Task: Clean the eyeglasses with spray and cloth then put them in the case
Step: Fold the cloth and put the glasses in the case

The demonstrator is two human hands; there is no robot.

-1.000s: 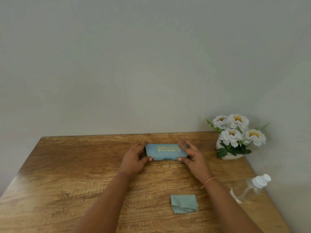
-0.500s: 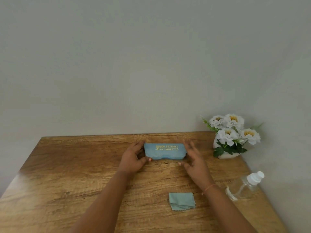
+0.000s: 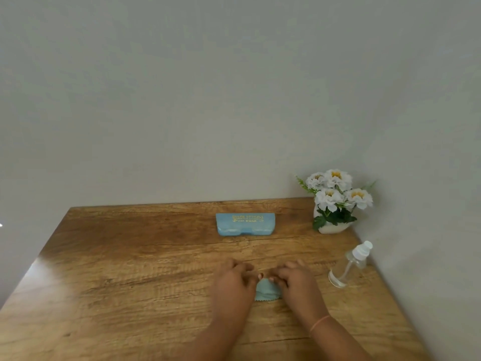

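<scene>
hand l (image 3: 233,285) + hand r (image 3: 296,282) on cloth (image 3: 268,292)

Ahead of the left hand (image 3: 234,282) and right hand (image 3: 296,280), which pinch the cloth (image 3: 268,293), the table (image 3: 130,282) runs open up to the case (image 3: 245,224). Near the right hand's right sits the spray bottle (image 3: 348,265) against the wall, with the flower pot (image 3: 334,204) beyond. Left of the left hand lies wide room.
</scene>
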